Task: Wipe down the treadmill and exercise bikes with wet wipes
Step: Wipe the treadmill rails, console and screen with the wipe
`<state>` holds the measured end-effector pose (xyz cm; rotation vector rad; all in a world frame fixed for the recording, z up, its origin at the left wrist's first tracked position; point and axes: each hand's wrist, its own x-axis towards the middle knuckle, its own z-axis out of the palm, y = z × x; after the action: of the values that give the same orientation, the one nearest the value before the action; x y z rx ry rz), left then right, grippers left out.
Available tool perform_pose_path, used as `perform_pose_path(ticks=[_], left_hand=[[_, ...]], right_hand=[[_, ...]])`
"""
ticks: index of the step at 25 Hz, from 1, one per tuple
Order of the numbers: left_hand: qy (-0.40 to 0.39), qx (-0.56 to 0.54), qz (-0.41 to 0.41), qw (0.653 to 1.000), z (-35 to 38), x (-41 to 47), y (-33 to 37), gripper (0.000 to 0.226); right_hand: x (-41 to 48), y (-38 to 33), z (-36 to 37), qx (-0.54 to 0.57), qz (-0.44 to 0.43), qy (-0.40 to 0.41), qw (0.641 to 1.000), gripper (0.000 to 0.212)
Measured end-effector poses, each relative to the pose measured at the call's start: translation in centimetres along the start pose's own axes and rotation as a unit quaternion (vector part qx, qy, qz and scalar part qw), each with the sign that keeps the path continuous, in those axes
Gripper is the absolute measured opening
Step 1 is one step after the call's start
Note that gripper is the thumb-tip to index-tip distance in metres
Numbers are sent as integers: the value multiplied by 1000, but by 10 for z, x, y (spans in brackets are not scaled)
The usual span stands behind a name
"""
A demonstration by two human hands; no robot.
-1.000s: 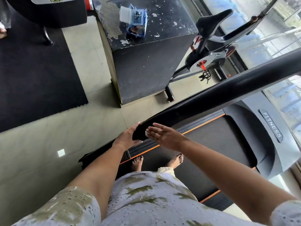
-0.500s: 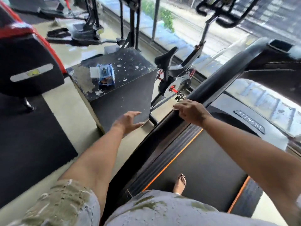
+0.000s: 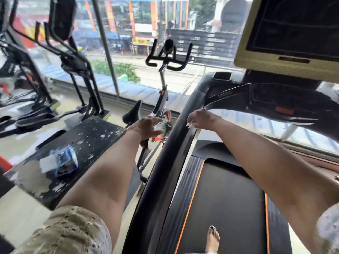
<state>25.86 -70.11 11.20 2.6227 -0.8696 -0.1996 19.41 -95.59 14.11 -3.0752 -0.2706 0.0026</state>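
Note:
I stand barefoot on the treadmill belt (image 3: 229,202), facing its console (image 3: 293,37). My right hand (image 3: 200,119) sits high on the black left handrail (image 3: 176,143), fingers curled down over its inner edge; no wipe shows in it. My left hand (image 3: 146,127) hovers just left of that rail with fingers spread, holding nothing. A blue pack of wet wipes (image 3: 62,162) lies on a scuffed black box (image 3: 88,140) at lower left. An exercise bike (image 3: 163,99) stands beyond the box, by the window.
Elliptical machines (image 3: 73,74) stand at the left along the glass wall. A narrow strip of pale floor (image 3: 134,195) runs between the black box and the treadmill. My foot (image 3: 212,239) is on the belt near the bottom edge.
My view has lifted from the floor toward the window and console. My right hand slid up the handrail. My left hand came off the rail's end and moved forward in the air.

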Motion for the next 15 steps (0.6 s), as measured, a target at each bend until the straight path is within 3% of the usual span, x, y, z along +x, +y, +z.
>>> perform_pose_path(ticks=[4, 15], left_hand=[[-15, 3, 48, 999, 14, 75, 39, 59], [-21, 7, 65, 998, 60, 271, 132, 61]], right_hand=[[6, 54, -4, -31, 31, -12, 999, 33], [55, 241, -17, 79, 97, -7, 992, 27]])
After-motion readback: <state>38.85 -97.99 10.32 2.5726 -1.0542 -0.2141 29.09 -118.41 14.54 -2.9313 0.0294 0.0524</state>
